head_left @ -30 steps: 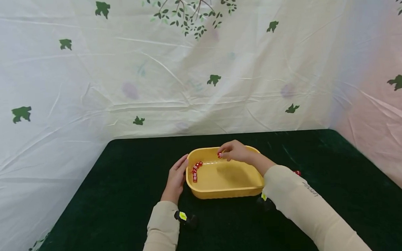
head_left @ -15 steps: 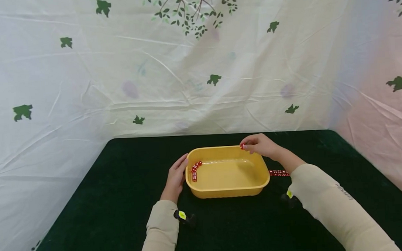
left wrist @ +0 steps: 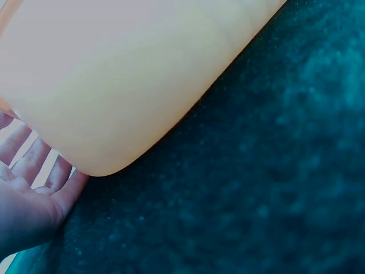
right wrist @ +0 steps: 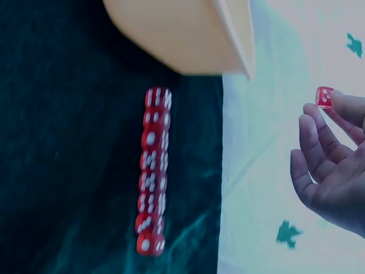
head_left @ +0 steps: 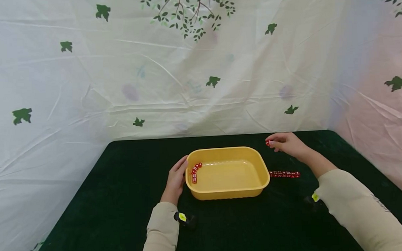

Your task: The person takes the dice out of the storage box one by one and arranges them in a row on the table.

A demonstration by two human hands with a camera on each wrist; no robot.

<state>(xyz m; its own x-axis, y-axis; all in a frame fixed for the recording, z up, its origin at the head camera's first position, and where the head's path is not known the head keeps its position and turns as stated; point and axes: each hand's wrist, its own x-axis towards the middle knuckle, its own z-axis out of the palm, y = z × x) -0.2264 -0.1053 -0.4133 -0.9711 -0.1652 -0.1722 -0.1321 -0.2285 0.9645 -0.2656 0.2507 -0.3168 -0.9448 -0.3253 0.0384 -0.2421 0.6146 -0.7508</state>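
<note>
A yellow plastic tub (head_left: 230,194) stands on the dark green cloth. My left hand (head_left: 174,180) lies along its left side. In the left wrist view the fingers (left wrist: 34,160) reach out against the tub's outer wall (left wrist: 131,97). Inside, several red dice (head_left: 194,173) sit by the left wall. My right hand (head_left: 289,144) is past the tub's back right corner, pinching a red die (right wrist: 324,97) between thumb and fingertips, held up above the cloth. The other fingers of that hand are loosely bent. A straight row of red dice (head_left: 284,174) runs rightward from the tub's right side.
The green-covered table (head_left: 124,202) ends at a back edge against a white hanging curtain (head_left: 173,86) printed with leaves and birds. Black wrist cameras (head_left: 187,220) are strapped under both cuffs.
My right hand has moved right, from over the tub to beyond its right side, with the die still pinched. The dice row is now uncovered. My left hand stays put.
</note>
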